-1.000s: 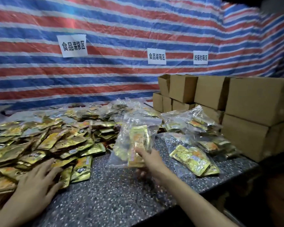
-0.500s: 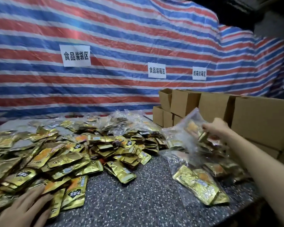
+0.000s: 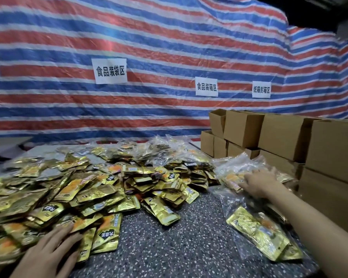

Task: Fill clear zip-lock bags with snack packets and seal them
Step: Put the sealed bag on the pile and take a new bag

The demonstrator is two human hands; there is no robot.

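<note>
Striped tarpaulin (image 3: 169, 37) is hung behind the table (image 3: 169, 247). Cardboard boxes (image 3: 289, 133) are stacked at its right edge; snack packets (image 3: 88, 187), heaped left, are pressed by the spread left hand (image 3: 48, 251). A filled zip-lock bag (image 3: 227, 173) beside the boxes is touched by the right hand (image 3: 259, 182); its grip cannot be told.

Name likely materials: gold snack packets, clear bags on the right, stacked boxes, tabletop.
Snack packets: probably a metallised foil-plastic laminate, glossy gold with sharp glints. Clear bag: thin transparent plastic film, wrinkled, with its contents visible. Boxes: plain brown cardboard, matte, with folded flaps. Tabletop: dark speckled surface, like stone or terrazzo, though it could be laminate.
</note>
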